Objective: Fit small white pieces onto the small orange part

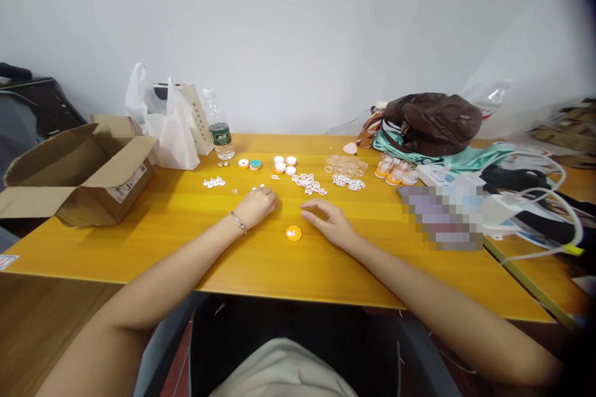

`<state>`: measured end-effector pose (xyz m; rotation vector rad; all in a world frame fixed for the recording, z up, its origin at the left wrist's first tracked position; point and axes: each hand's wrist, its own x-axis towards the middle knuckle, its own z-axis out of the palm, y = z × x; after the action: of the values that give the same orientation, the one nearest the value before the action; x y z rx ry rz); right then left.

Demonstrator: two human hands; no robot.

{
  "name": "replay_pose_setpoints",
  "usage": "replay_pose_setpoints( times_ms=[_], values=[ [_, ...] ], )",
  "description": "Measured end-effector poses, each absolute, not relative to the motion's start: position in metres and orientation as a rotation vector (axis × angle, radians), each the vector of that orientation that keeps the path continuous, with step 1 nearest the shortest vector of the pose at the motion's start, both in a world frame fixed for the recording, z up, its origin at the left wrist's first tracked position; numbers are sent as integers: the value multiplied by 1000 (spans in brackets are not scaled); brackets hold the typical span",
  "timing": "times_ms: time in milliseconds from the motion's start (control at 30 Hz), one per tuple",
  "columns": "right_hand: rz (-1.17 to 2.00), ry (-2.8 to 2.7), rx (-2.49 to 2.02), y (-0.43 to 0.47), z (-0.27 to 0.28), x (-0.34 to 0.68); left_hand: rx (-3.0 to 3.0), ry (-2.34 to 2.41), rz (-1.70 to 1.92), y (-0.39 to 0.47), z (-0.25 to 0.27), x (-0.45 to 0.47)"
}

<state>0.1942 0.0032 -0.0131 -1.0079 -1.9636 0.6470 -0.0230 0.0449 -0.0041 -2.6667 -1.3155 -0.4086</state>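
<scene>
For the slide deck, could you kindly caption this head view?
Two hands, left hand and right hand, rest either side of a small orange disc on a yellow table.

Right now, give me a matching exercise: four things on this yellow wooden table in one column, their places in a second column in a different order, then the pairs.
Things:
1. open brown cardboard box
2. small round orange cap
3. dark brown leather bag
4. clear plastic water bottle with green label

Places:
A. far right, on top of teal cloth
B. near the wall, beside the white plastic bag
C. between the left hand and right hand
D. left end of the table

Pairs: 1-D, 2-C, 3-A, 4-B
</scene>
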Motion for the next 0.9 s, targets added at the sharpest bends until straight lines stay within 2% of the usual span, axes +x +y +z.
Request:
replay_pose_setpoints(
  times_ms=[100, 233, 367, 467, 667, 900],
  values=[
    [583, -1915, -1013, 3, -14, 193, -2759, -1311, -613, 32, 0, -16],
    [592, -1908, -919, -2, -13, 191, -3028, -1188, -1253, 7, 6, -1],
    [568, -1899, -850, -6, -14, 191, -3057, -1206, -1432, -5, 10, 5],
    [535, -1914, -811, -5, -16, 193, -3104, -1250, -1358, -4, 15, 1],
    [415, -2211, -720, -3, -18, 205, -3223, -1335, -797, -2, 14, -13],
    [61, -2412, -572, -2, -20, 206, -3382, -1247, -684, 3, 4, -9]
  ],
)
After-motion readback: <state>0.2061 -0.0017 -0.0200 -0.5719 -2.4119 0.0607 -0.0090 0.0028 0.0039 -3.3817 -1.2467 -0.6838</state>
